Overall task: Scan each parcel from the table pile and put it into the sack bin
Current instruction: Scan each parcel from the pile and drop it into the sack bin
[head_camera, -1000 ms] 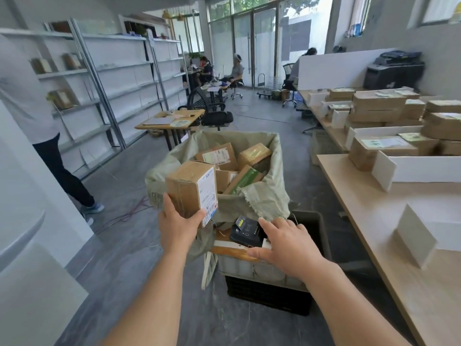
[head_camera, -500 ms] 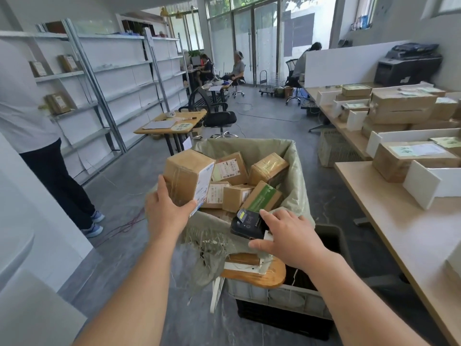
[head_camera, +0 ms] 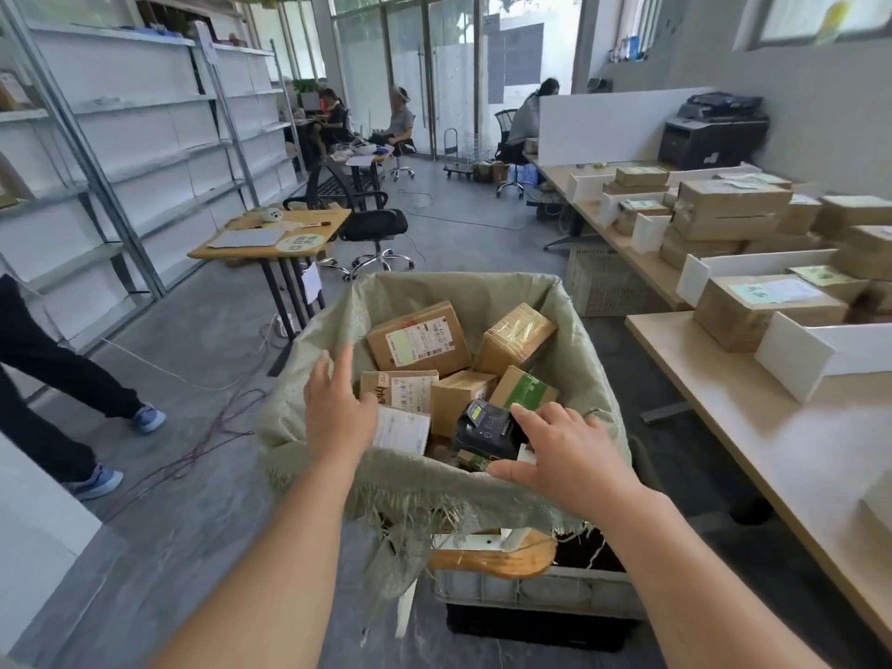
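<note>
Premises: a parcel-sorting office. Taped brown cardboard parcels [head_camera: 767,311] are stacked on a pale wooden worktop [head_camera: 753,427]; a green woven sack bin [head_camera: 458,292] holds more. White metal shelving [head_camera: 145,137] and seated staff [head_camera: 400,123] are present.

I read the left forearm [head_camera: 270,572] and right forearm [head_camera: 690,577] as bare along their visible length. The left hand [head_camera: 338,417] and right hand [head_camera: 574,458] are likewise bare.

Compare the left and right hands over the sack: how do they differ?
The left hand is empty, fingers spread; the right hand holds the black scanner. The left hand hovers over the left side of the sack, by a white-labelled parcel; the right hand is at the near right rim. The left hand points away from the camera; the right hand points leftward. Shared: both are bare, palm down, over the sack.
</note>
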The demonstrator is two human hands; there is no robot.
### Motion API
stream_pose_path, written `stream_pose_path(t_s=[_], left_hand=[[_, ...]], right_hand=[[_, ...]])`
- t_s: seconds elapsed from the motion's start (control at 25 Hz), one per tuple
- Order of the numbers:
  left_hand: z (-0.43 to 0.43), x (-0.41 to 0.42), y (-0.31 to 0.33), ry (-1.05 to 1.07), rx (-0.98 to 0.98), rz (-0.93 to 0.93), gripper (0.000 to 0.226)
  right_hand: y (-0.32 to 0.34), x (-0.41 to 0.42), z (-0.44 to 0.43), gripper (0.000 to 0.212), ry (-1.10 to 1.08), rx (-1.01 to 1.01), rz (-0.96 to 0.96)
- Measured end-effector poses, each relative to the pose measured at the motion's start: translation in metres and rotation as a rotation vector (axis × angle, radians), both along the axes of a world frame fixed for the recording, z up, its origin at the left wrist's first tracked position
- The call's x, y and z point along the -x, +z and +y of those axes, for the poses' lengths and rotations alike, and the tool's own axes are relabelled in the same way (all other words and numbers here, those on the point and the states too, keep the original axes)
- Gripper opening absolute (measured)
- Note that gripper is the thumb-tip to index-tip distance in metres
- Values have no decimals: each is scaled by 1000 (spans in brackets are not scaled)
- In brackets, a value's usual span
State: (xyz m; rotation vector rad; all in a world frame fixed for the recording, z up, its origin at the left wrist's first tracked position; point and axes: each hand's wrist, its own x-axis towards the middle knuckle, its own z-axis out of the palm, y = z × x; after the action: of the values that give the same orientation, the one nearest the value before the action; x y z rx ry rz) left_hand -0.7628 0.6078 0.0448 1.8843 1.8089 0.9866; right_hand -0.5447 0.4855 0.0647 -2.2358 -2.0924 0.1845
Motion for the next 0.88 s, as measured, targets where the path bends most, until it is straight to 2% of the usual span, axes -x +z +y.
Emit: stream_pose_path(t_s=[0.16, 0.28, 0.52, 0.88], left_hand=[[-2, -28, -12, -220, -52, -96, 62], [-14, -53, -26, -389, -11, -146, 59], [-56, -92, -36, -547, 10, -141, 54], [-204, -163, -31, -831, -6, -138, 46]], right_hand=[[-10, 5, -12, 88, -118, 17, 22], [-15, 4, -32, 85, -218, 23, 36], [-18, -13, -96, 81, -408, 25, 17], [-12, -39, -279, 83, -703, -71, 58]])
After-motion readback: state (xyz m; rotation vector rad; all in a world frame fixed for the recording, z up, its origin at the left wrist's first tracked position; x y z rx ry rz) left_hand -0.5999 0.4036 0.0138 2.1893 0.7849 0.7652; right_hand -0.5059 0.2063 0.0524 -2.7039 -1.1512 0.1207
